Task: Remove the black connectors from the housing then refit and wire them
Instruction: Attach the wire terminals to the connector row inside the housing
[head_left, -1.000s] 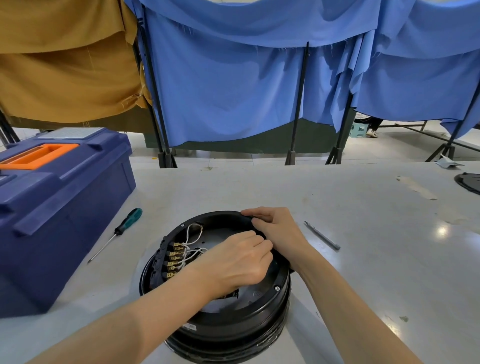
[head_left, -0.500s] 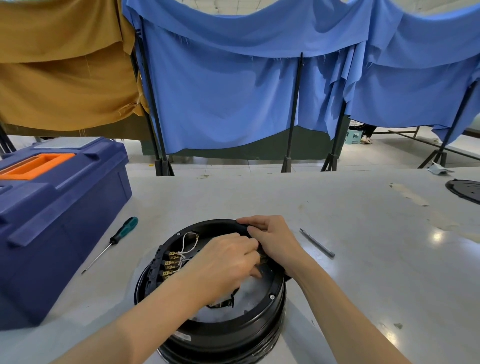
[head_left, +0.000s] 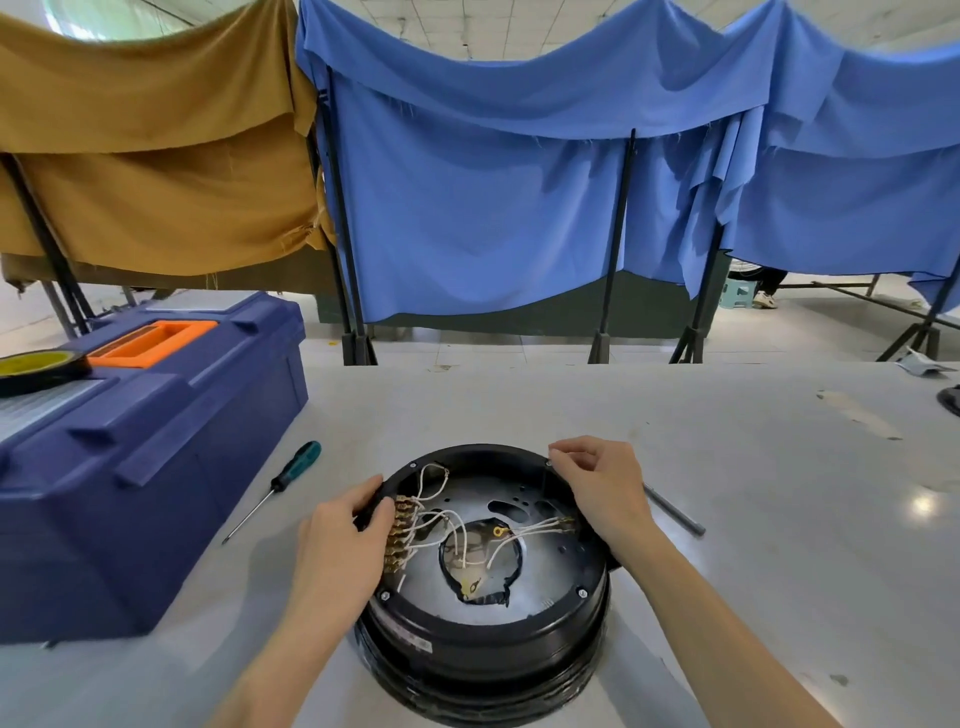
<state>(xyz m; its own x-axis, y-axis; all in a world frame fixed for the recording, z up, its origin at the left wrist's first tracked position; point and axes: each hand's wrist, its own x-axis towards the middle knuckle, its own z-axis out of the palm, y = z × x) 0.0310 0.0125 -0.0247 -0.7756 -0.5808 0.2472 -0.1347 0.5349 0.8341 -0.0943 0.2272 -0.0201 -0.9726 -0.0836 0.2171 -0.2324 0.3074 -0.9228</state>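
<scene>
A round black housing (head_left: 483, 631) stands on the grey table near me, its open top showing a metal plate and white wires (head_left: 447, 525). A black connector strip with several brass terminals (head_left: 397, 535) runs along the inner left rim. My left hand (head_left: 343, 540) grips the left rim, thumb beside the terminals. My right hand (head_left: 602, 493) rests on the right rim with its fingers curled; thumb and forefinger meet at the rim's far right edge. A second small set of terminals (head_left: 563, 525) lies just under that hand.
A dark blue toolbox (head_left: 140, 452) with an orange handle stands at the left, a tape roll (head_left: 36, 366) on its lid. A green-handled screwdriver (head_left: 275, 488) lies between toolbox and housing. A thin grey tool (head_left: 675, 512) lies right of the housing. Blue and tan curtains hang behind.
My left hand has moved from the middle of the housing out to the left rim, uncovering the wires and plate. My right hand stays at the right rim. The camera has tilted.
</scene>
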